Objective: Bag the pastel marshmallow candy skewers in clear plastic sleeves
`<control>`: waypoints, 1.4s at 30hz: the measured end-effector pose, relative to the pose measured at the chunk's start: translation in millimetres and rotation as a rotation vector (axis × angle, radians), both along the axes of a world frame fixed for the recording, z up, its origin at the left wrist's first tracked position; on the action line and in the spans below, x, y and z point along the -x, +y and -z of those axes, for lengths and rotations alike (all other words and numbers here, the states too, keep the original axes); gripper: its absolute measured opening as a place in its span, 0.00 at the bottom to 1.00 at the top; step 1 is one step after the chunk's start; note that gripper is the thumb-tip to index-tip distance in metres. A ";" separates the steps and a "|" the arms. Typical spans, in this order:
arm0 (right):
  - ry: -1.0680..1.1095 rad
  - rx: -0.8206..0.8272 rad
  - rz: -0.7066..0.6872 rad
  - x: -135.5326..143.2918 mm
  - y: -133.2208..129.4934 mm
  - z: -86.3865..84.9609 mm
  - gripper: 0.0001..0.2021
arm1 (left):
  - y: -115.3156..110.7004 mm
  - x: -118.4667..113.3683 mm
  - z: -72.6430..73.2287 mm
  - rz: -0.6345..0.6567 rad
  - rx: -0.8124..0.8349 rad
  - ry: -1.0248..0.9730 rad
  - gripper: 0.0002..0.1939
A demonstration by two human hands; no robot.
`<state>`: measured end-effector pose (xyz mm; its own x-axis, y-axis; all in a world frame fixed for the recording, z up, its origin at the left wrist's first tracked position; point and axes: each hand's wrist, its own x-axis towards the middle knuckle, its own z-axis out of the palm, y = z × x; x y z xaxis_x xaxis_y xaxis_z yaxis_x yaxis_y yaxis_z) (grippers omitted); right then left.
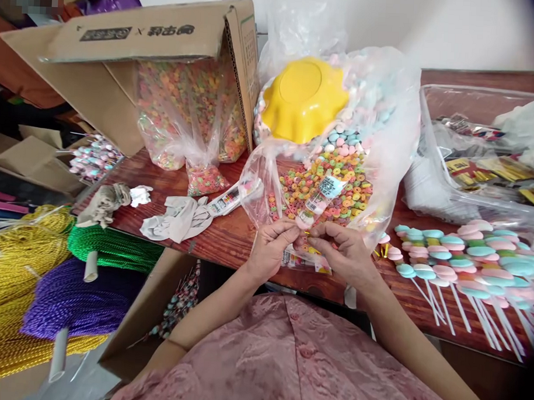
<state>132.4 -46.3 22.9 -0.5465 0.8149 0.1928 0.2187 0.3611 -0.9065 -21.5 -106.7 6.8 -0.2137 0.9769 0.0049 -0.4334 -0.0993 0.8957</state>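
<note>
Several bundles of shiny rope, yellow (pixel 13 296), green (pixel 116 247) and purple (pixel 83 298), lie far to the left of the yellow bowl (pixel 300 90) and nearer the person. A cardboard box (pixel 145 35) lies open beside the bowl, on its left, with a big bag of ring candies (pixel 187 104) in its mouth. Below and left of the bowl, on the wooden table (pixel 230 239), are a small bag of ring candies (pixel 204 177), a crumpled pale cloth (pixel 179 217) and a printed wrapper stack (pixel 227 200).

The left hand (pixel 271 250) is on the near side of the bowl, its thumb and forefinger pinched together on the lower end of a clear packet (pixel 320 199). The packet slants up and right, with a pale blue printed top and something pink at its lower end. It is between the bowl and the person, over loose ring candies (pixel 346 179) in an open plastic bag (pixel 272 171). The right hand (pixel 346 249) is at that same lower end, thumb and forefinger nearly closed; whether they grip the packet cannot be told.

Right of the bowl and nearer the person, pink and blue candy sticks (pixel 470 254) lie in a row. Beyond them, a clear plastic tub (pixel 490 202) holds wrappers.
</note>
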 end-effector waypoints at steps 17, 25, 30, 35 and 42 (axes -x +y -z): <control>0.269 0.463 0.115 10.4 -21.6 17.5 0.09 | -2.1 3.6 17.4 -0.028 -0.032 0.191 0.12; 0.120 -0.171 0.405 -4.0 -46.8 11.3 0.05 | -0.9 0.4 25.5 0.034 0.150 0.160 0.17; -0.145 -0.579 0.220 3.2 -41.0 18.1 0.16 | -1.9 -9.4 24.1 0.126 0.098 0.212 0.19; -0.196 -0.598 0.205 4.2 -37.6 28.1 0.18 | -7.5 -8.8 25.8 0.126 0.088 0.298 0.18; -0.192 -0.590 0.209 2.3 -37.4 28.1 0.18 | -8.3 -11.3 28.7 0.120 0.015 0.351 0.17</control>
<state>130.0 -83.7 -5.3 -0.4570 0.6952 0.5548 0.4769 0.7180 -0.5069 -10.2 -114.9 -22.0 -0.0856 0.9954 0.0435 -0.1068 -0.0526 0.9929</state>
